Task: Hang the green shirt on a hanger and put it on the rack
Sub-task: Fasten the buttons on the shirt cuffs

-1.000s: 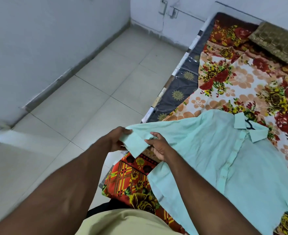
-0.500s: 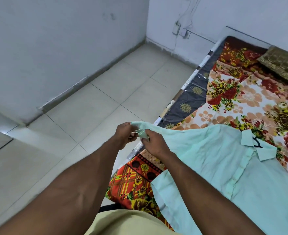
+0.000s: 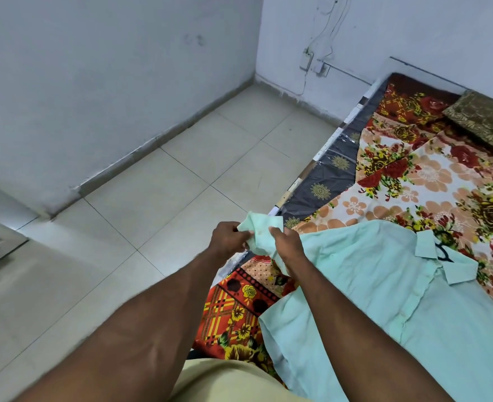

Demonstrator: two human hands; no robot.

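Cuff work, frame centre: left hand (image 3: pixel 229 237) and right hand (image 3: pixel 285 242), close together, both pinch sleeve cuff (image 3: pixel 261 227) of green shirt (image 3: pixel 384 285); shirt body lies flat on bed (image 3: pixel 413 175), collar (image 3: pixel 426 245) right of hands, right hand nearer.

floral bedsheet (image 3: pixel 430 181), brown pillow (image 3: pixel 485 123), tiled floor (image 3: pixel 158 204)

mint green shirt (image 3: pixel 369 285), red-orange floral bedsheet (image 3: pixel 430 181), dark grey mattress (image 3: pixel 326 181) with gold flowers, olive pillow (image 3: pixel 485 123) at 2 o'clock
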